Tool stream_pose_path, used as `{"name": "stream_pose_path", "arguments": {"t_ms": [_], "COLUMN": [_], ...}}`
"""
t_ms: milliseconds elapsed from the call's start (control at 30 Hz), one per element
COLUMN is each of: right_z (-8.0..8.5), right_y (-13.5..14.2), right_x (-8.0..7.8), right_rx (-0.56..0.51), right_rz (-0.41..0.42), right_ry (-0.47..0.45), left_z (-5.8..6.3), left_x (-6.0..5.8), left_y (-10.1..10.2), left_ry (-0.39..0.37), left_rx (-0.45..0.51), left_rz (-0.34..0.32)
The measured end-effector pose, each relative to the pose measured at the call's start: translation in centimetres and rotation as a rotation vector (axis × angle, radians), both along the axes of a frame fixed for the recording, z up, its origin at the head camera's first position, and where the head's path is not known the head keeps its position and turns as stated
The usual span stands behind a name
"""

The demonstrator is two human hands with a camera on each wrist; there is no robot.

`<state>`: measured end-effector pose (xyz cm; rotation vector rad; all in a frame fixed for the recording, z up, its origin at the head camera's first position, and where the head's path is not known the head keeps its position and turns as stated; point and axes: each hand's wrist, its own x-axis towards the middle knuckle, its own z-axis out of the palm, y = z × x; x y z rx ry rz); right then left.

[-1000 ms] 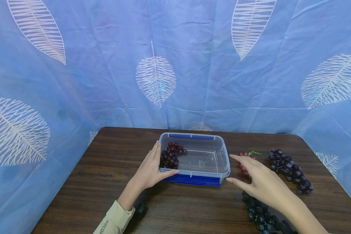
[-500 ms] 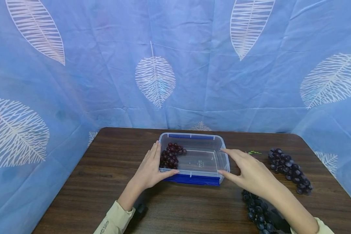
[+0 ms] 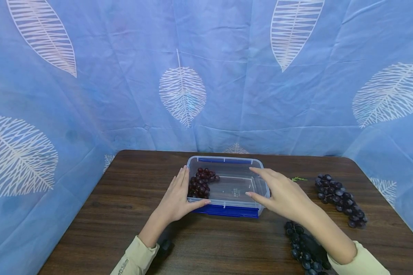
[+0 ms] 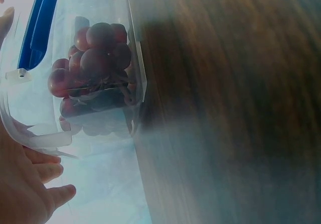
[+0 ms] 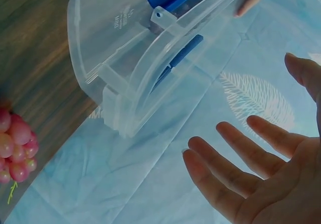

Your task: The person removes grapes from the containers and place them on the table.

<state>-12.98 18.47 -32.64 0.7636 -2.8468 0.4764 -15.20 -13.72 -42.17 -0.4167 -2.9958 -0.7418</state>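
A clear plastic food container (image 3: 241, 185) with blue clips sits on the table, its lid off. A bunch of dark red grapes (image 3: 200, 185) lies inside at its left end. My left hand (image 3: 173, 200) rests against the container's left side, fingers straight along the wall and thumb at the front rim. My right hand (image 3: 285, 193) hovers by the container's right end, fingers spread and holding nothing; the right wrist view shows a gap between it and the rim. A bunch of pinkish-red grapes (image 5: 17, 146) lies under the right hand, mostly hidden in the head view.
Two more dark bunches lie on the right: blackish-purple grapes (image 3: 340, 198) farther back and black grapes (image 3: 299, 248) near the front, partly covered by the right forearm. The brown wooden table (image 3: 124, 206) ends at a blue leaf-patterned cloth (image 3: 227, 95).
My right hand has moved left from above the pinkish-red grapes to over the container's right end. The left hand and the container stay in place.
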Motion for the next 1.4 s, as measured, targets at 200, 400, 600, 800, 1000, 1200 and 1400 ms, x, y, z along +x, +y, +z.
{"name": "stream_pose_path", "arguments": {"t_ms": [200,400,600,800,1000,1200,1400], "right_z": [0.2,0.3,0.3,0.3,0.2,-0.3,-0.9], "right_y": [-0.7,-1.7,-2.8,-4.1,-5.5,-6.6,-7.5], "right_x": [-0.4,-0.8,-1.3,-1.8,-2.4,-2.9,-3.2], "right_rx": [-0.019,-0.028,-0.027,-0.022,0.002,-0.006,-0.022], "right_rz": [0.013,0.013,0.017,0.04,0.051,0.048,0.037], "right_ry": [-0.012,-0.037,-0.052,-0.058,-0.071,-0.102,-0.149], "left_z": [0.0,0.0,0.0,0.0,0.0,-0.1,-0.1], "left_x": [0.1,0.1,0.1,0.1,0.1,0.0,0.0], "left_y": [0.0,0.0,0.0,-0.1,-0.2,-0.2,-0.2], "left_ry": [0.008,-0.001,-0.005,-0.006,0.008,0.011,0.004], "left_rx": [0.0,0.007,0.016,0.019,0.016,0.015,0.014], "left_rz": [-0.006,-0.005,0.002,0.0,-0.008,-0.016,-0.018]}}
